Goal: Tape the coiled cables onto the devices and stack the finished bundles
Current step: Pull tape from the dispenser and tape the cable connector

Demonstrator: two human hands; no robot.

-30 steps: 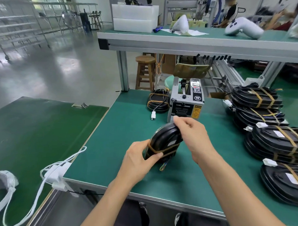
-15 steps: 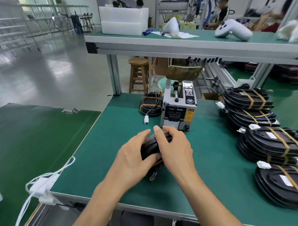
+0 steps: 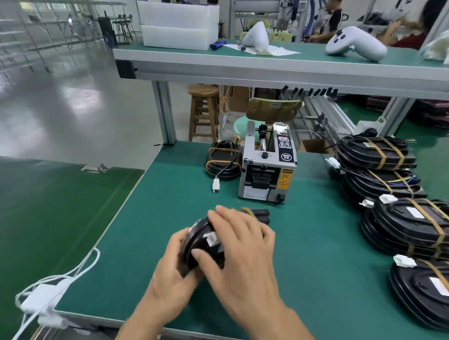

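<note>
Bright even light, floor glare, blurred edges

The right hand (image 3: 243, 246) hides most of the black device (image 3: 198, 241); its motion-blurred far end stays unclear.

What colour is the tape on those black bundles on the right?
Brownish tan tape on the black bundles, clearest in the head view.
</note>
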